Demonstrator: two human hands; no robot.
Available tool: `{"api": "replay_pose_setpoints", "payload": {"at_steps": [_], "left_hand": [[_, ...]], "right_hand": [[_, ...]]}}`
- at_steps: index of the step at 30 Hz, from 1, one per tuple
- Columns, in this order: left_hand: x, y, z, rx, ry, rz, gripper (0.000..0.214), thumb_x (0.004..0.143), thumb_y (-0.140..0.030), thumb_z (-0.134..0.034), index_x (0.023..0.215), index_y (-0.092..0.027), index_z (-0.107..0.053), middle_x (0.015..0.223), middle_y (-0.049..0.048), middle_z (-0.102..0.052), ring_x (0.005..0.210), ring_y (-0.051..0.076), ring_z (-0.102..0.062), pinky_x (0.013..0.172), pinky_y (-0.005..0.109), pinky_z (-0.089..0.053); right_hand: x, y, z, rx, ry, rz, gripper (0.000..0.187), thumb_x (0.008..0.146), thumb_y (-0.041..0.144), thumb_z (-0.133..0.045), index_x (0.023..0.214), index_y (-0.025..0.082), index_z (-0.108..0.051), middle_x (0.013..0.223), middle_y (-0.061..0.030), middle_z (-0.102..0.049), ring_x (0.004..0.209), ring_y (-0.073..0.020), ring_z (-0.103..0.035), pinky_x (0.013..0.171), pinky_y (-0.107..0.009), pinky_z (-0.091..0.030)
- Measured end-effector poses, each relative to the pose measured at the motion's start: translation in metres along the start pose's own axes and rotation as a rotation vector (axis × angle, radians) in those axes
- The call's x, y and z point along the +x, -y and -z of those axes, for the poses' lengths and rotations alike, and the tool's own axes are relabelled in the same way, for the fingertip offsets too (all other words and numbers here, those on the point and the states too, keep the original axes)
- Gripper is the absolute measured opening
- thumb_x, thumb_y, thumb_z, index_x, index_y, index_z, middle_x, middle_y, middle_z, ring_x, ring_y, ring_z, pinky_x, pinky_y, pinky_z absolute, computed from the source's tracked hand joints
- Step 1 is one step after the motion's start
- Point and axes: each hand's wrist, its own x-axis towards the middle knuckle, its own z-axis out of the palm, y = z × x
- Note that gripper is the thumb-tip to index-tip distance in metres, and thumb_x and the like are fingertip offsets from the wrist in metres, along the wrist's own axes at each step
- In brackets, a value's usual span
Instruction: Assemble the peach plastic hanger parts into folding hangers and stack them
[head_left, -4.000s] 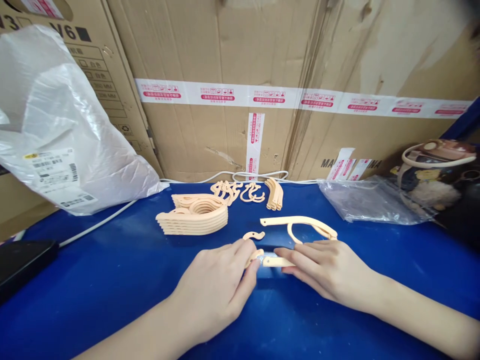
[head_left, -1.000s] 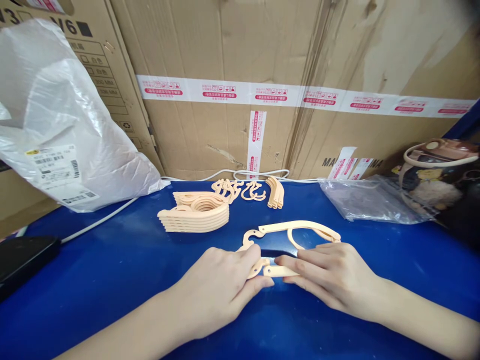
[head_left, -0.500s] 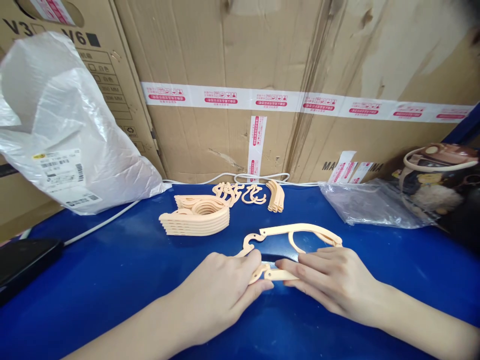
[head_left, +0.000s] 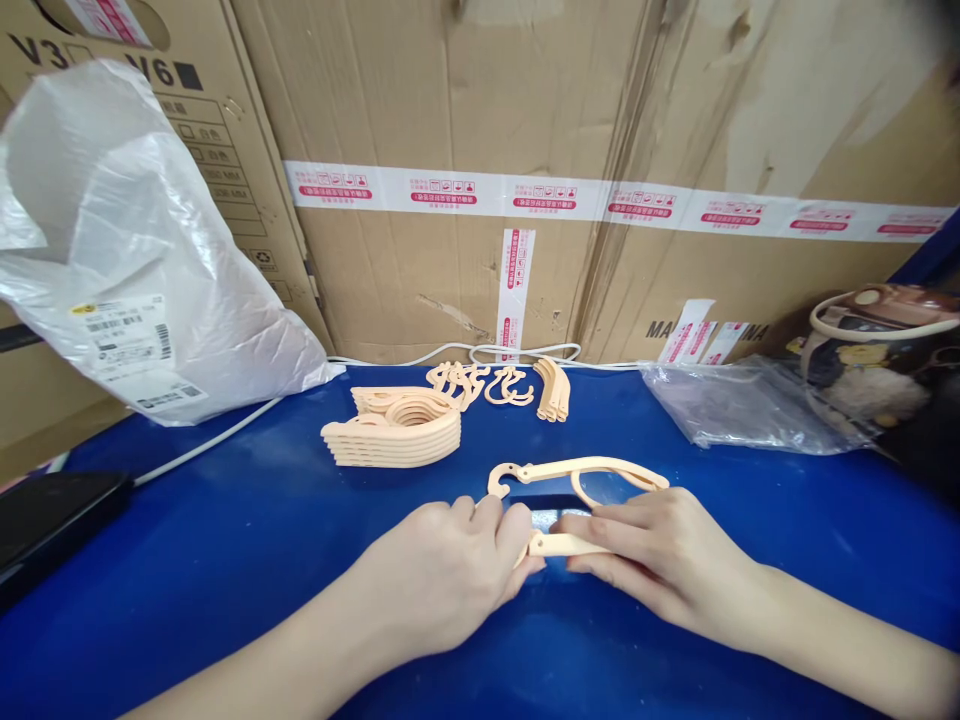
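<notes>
A cream plastic folding hanger [head_left: 592,468] lies on the blue table [head_left: 225,540] in front of me. My left hand [head_left: 450,575] pinches its hook end, with the hook curling up past my fingertips. My right hand [head_left: 660,555] lies over the hanger's near arm, fingers pressed down on the bar and holding it. Behind them sits a stack of finished hangers [head_left: 394,430], with loose hooks [head_left: 480,382] and a bundle of hanger arms [head_left: 553,390] near the back.
Cardboard boxes [head_left: 525,150] wall off the back. A white plastic bag [head_left: 127,270] lies at the left, a clear bag [head_left: 742,405] at the right, a lidded cup [head_left: 877,345] beyond it. A white cable [head_left: 210,440] and a black device [head_left: 45,520] lie at the left.
The hook piece, loose on the table four seconds ago, now sits joined at the hanger's end. Since half a second ago my left fingers closed further over the joint and the hanger flattened.
</notes>
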Motion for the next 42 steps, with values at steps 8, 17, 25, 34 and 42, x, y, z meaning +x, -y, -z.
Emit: {"api": "replay_pose_setpoints", "payload": {"at_steps": [8,17,25,34,42], "left_hand": [[0.0015,0.0039,0.0025,-0.065,-0.088,-0.004,0.017,0.092,-0.023,-0.036,0.079,-0.020,-0.046,0.063,-0.0026,-0.055,0.052,0.015,-0.054,0.046,0.029,-0.031],[0.0007,0.0028,0.0057,-0.278,-0.023,0.086,0.016,0.089,-0.024,-0.041,0.073,-0.020,-0.045,0.061,-0.0036,-0.053,0.049,0.013,-0.050,0.044,0.027,-0.027],[-0.0012,0.0035,0.0022,-0.310,-0.031,0.065,0.015,0.087,-0.022,-0.042,0.072,-0.021,-0.044,0.059,-0.0040,-0.051,0.048,0.013,-0.049,0.043,0.027,-0.025],[-0.0024,0.0003,0.0040,-0.342,0.035,0.078,0.016,0.087,-0.022,-0.039,0.071,-0.021,-0.042,0.060,-0.0033,-0.052,0.048,0.013,-0.049,0.044,0.026,-0.024],[0.0001,0.0011,0.0083,-0.423,0.086,0.103,0.015,0.087,-0.021,-0.040,0.073,-0.020,-0.042,0.060,-0.0038,-0.053,0.047,0.013,-0.051,0.043,0.026,-0.024]], "right_hand": [[0.0018,0.0002,0.0008,0.077,0.047,-0.046,0.023,0.099,0.031,-0.043,0.109,0.020,-0.061,0.080,-0.0017,-0.068,0.065,-0.0128,-0.062,0.059,-0.024,-0.039],[0.0007,0.0024,-0.0009,-0.009,0.044,-0.003,0.026,0.100,0.030,-0.041,0.111,0.019,-0.061,0.071,-0.0006,-0.064,0.057,-0.0129,-0.058,0.054,-0.025,-0.037],[0.0005,0.0034,-0.0030,-0.018,0.043,0.007,0.026,0.100,0.030,-0.040,0.110,0.018,-0.061,0.070,-0.0006,-0.063,0.055,-0.0130,-0.056,0.054,-0.025,-0.035],[0.0002,0.0045,-0.0034,-0.064,0.021,0.026,0.030,0.101,0.031,-0.037,0.108,0.017,-0.062,0.067,-0.0008,-0.062,0.052,-0.0127,-0.054,0.051,-0.025,-0.034],[0.0016,0.0067,-0.0008,-0.107,-0.029,0.041,0.035,0.102,0.032,-0.034,0.103,0.016,-0.065,0.064,-0.0005,-0.061,0.051,-0.0115,-0.055,0.049,-0.025,-0.035]]}}
